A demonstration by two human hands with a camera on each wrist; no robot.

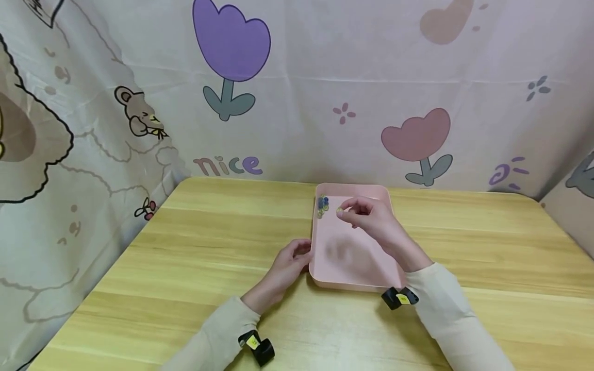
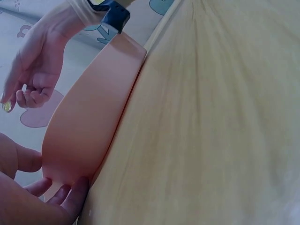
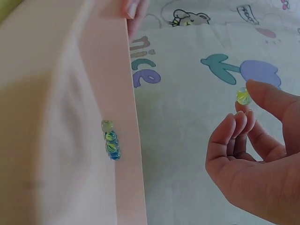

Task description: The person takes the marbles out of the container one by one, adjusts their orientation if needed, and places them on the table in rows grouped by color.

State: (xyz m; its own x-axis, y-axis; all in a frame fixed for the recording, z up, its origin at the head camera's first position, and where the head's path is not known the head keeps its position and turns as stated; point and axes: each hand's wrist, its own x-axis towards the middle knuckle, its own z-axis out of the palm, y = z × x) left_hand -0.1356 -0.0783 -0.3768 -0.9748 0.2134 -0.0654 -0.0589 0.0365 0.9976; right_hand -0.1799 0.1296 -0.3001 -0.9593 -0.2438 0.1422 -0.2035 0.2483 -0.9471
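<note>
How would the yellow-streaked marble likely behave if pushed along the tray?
The marble looks round, so it would probably roll readily across the flat-looking tray. Its glassy shine suggests it may be slippery for the right hand pinching it. The tray's raised walls would likely stop it.

Plain pink tray [image 1: 336,234]; clear marble [image 3: 243,96] (swirled yellow-green).

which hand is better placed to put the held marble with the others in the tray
Likely the right hand: it already pinches the marble above the tray, close to the other marbles. The left hand is gripping the tray's side, farther from them.
</note>
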